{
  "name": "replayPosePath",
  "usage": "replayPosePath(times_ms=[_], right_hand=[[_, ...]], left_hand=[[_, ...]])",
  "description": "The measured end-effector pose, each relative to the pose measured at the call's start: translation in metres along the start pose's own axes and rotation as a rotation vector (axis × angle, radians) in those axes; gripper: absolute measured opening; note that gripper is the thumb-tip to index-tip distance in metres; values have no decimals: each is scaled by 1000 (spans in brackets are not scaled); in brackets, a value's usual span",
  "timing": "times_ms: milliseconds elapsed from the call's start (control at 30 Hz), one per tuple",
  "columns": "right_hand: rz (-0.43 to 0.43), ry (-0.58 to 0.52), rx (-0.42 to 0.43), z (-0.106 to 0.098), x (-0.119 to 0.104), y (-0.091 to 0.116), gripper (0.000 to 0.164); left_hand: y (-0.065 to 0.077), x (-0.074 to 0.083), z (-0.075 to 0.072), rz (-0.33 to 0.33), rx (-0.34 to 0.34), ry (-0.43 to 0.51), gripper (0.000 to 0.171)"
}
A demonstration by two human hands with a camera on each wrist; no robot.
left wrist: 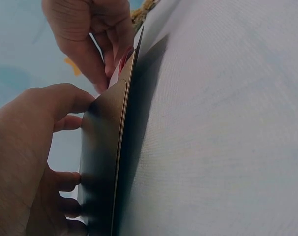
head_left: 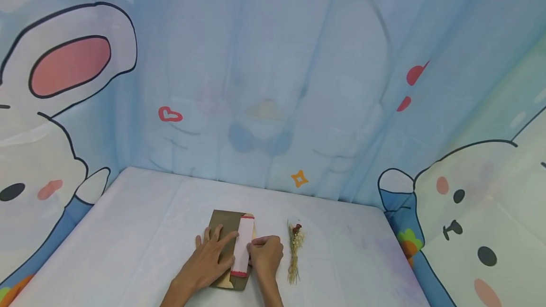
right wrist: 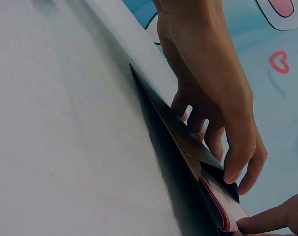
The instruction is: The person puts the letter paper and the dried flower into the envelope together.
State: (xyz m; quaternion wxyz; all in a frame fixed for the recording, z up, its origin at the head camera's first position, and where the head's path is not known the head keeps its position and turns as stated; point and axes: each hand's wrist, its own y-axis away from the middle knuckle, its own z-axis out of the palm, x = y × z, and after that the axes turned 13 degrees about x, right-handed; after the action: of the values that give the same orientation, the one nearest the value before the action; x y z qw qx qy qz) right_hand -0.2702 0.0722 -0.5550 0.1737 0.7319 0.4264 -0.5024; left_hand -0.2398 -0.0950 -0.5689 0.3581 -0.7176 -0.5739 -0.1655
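A dark brown envelope [head_left: 225, 221] with a tan inner side lies on the white table. A folded white paper [head_left: 243, 245] with red ends rests along its right part; in the right wrist view its layered red edge [right wrist: 214, 199] shows at the envelope's opening. My left hand [head_left: 206, 260] lies spread over the envelope, its fingers pressing on the brown face and its index finger and thumb reaching the paper's left edge. With thumb and index finger, my right hand [head_left: 266, 255] pinches the paper's right edge. The right hand's other fingers are curled and partly hidden.
A small bunch of dried flowers [head_left: 294, 252] with dark red heads lies just right of the right hand. The white tablecloth [head_left: 350, 255] spreads around, and a light blue cartoon curtain [head_left: 273, 75] hangs behind and at both sides.
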Motion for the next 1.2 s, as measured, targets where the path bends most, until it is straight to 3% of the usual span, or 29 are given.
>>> replayPosePath(times_ms=[1200], right_hand=[[-85,-60,-69,12,-5,10,8]], left_hand=[[1,-2,0,1,1,11,58]])
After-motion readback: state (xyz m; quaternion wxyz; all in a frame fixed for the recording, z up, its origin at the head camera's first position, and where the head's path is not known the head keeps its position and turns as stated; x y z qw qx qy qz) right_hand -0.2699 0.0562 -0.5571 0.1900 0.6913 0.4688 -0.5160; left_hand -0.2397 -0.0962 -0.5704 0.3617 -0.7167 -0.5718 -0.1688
